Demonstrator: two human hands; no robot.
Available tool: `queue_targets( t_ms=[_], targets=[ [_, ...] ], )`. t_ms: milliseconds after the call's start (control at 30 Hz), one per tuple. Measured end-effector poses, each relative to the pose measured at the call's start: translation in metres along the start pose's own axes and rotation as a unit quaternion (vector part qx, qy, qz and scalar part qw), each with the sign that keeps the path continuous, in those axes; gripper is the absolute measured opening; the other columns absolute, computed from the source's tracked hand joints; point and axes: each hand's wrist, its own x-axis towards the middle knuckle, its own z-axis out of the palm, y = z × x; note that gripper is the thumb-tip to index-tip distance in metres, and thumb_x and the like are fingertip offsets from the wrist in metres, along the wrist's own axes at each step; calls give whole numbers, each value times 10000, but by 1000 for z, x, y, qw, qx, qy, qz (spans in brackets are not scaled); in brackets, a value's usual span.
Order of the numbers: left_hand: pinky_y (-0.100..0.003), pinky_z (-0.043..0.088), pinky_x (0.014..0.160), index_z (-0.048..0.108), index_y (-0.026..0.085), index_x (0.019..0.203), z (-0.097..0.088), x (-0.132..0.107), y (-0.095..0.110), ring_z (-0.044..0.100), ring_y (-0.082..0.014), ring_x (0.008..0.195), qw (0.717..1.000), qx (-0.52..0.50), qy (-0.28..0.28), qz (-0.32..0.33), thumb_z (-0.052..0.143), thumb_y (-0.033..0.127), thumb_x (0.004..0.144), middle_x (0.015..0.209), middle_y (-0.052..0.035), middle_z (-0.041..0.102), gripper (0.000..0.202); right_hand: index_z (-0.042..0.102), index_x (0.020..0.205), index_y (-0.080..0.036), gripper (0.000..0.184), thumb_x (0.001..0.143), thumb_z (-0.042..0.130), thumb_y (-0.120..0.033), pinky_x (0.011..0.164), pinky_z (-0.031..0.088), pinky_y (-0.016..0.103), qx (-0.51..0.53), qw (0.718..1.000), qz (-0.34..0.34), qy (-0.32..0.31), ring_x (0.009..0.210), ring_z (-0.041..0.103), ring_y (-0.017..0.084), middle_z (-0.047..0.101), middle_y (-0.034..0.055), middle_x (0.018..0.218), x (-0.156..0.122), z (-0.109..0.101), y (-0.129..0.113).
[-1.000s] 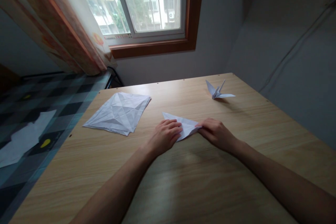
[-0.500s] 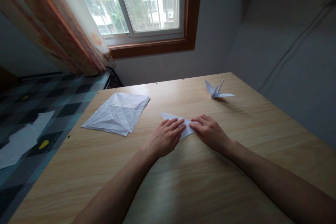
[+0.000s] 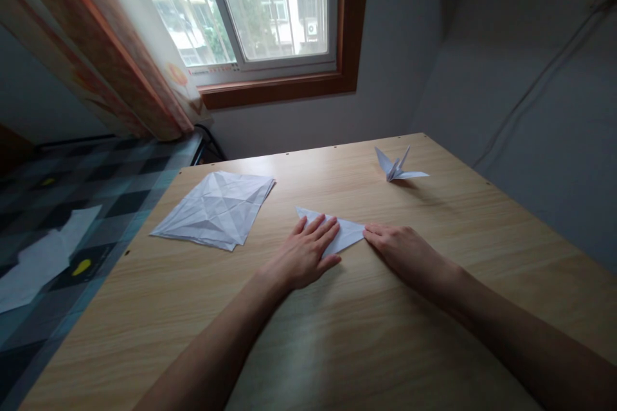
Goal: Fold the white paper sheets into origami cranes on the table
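Observation:
A piece of white paper, folded into a triangle, lies flat on the wooden table. My left hand rests palm down over its left part, fingers stretched out and spread, hiding some of the paper. At the triangle's right-hand tip is my right hand, its fingers pressed together on the corner. Beyond that hand, near the far edge, stands a white origami crane with wings raised.
Several creased white paper sheets lie stacked on the table's left. Further left, white paper pieces lie on a checked cloth. A window with a patterned curtain is behind the table.
My right hand has slid rightward along the folded paper to its tip, uncovering more of it. The fingers of my left hand have spread, with the thumb moved outward.

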Motion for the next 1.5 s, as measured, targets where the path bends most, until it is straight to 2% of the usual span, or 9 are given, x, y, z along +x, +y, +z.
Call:
queue_targets(
  t_ms=[200,433,633,767,900,1067,1133,1367,1500],
  targets=[
    [-533,169,1179,353,224,1490,4,0,-2,280,-317,1453,999,-21,30,11,431,581,937,1561,-94,342,663,666,883,-126,145,869,544,-49,656,458,298,-79,995,-59,-1,778,668,225,712,110,862,4,0,12],
    [-560,234,1149,406,195,1453,4,-2,-1,350,-334,1415,997,-30,68,20,483,530,930,1521,-119,412,626,659,831,-140,143,897,549,-77,619,389,283,-102,980,-134,104,677,594,180,677,66,747,9,12,29],
    [-439,420,1023,630,204,1199,5,-4,-1,590,-265,1183,981,-29,178,72,552,286,894,1241,-96,673,326,673,912,-173,175,910,517,-92,705,460,322,-17,940,-155,305,729,579,186,674,56,783,7,14,37],
    [-338,504,859,700,202,1012,-1,-5,7,684,-199,924,934,-133,326,65,550,231,886,1004,-86,746,197,586,1210,-238,336,877,624,-212,812,516,387,190,872,-23,450,912,613,220,648,77,1020,6,22,25],
    [-242,477,596,694,155,774,-11,-2,19,619,-140,615,830,-335,442,-57,552,292,897,678,-27,692,233,431,1372,-269,751,742,760,-511,844,545,429,480,780,57,397,1036,610,258,529,125,1267,13,30,12],
    [-251,462,538,678,128,680,-13,8,28,576,-146,565,694,-571,411,-151,676,442,779,610,-14,650,329,568,1193,-217,641,686,785,-544,691,574,359,700,683,82,193,807,663,195,631,90,1074,36,24,-12],
    [-252,450,519,682,129,674,-9,11,29,562,-144,543,661,-619,392,-164,716,471,729,598,-14,644,347,615,1104,-197,538,697,781,-506,658,567,335,726,661,92,167,756,662,180,670,65,979,47,20,-24],
    [-245,476,556,681,122,750,6,11,13,572,-137,567,614,-667,383,-179,765,492,694,626,-11,642,383,710,801,-160,335,618,825,-416,560,521,295,747,623,148,179,628,640,174,717,27,709,72,30,-37],
    [-212,416,454,607,136,632,11,13,-2,495,-99,463,609,-657,392,-207,744,608,682,526,19,552,494,661,642,-144,341,626,820,-446,431,429,232,729,640,173,170,449,551,113,646,4,544,69,39,-28]
  ],
)
